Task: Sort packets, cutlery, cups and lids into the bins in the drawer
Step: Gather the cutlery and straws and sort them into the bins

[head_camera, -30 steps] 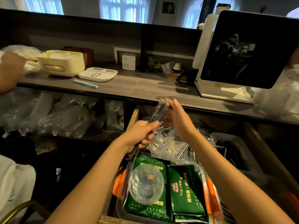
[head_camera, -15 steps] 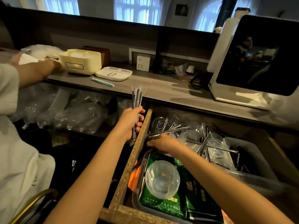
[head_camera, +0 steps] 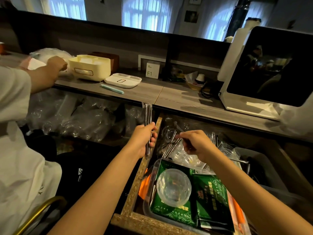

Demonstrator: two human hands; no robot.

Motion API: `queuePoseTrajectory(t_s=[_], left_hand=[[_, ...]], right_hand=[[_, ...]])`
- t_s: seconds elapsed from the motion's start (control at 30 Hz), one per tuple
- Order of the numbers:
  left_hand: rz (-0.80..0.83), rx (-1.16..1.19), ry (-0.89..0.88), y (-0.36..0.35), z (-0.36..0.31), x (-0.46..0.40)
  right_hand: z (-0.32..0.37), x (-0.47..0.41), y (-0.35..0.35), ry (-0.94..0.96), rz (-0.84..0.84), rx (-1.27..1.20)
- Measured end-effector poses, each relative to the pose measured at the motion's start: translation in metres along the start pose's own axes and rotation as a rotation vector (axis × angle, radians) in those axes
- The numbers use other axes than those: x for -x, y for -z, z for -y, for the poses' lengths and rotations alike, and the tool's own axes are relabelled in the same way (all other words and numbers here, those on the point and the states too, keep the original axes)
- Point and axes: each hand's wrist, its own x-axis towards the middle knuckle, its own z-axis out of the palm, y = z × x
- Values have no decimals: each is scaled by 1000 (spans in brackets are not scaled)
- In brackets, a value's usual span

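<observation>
Above the drawer's left rim (head_camera: 149,160), a wrapped cutlery bundle (head_camera: 147,116) is clenched upright by the left hand (head_camera: 144,139); the right hand (head_camera: 194,143) is pinching loose pieces (head_camera: 171,146) behind the packet bin (head_camera: 152,173). Each piece should be lifted clear before being added.

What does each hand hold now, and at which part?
The left hand grips a bundle of wrapped cutlery near its lower end. The right hand pinches more wrapped cutlery at its upper end.
</observation>
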Motion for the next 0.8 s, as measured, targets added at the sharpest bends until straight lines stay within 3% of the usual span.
queuePoseTrajectory(t_s=[0.13, 0.3, 0.57, 0.7, 0.8], left_hand=[[77, 119, 21, -22, 0, 13], [68, 330, 44, -51, -3, 21], [73, 218, 30, -69, 0, 24], [231, 70, 77, -83, -1, 24], [305, -3, 112, -115, -1, 34]], right_hand=[[-1, 16, 4, 66, 63, -253], [-5, 23, -4, 95, -12, -272], [-15, 30, 40, 177, -226, -342], [-43, 27, 97, 134, -368, -173], [-60, 26, 127, 78, -356, -236]])
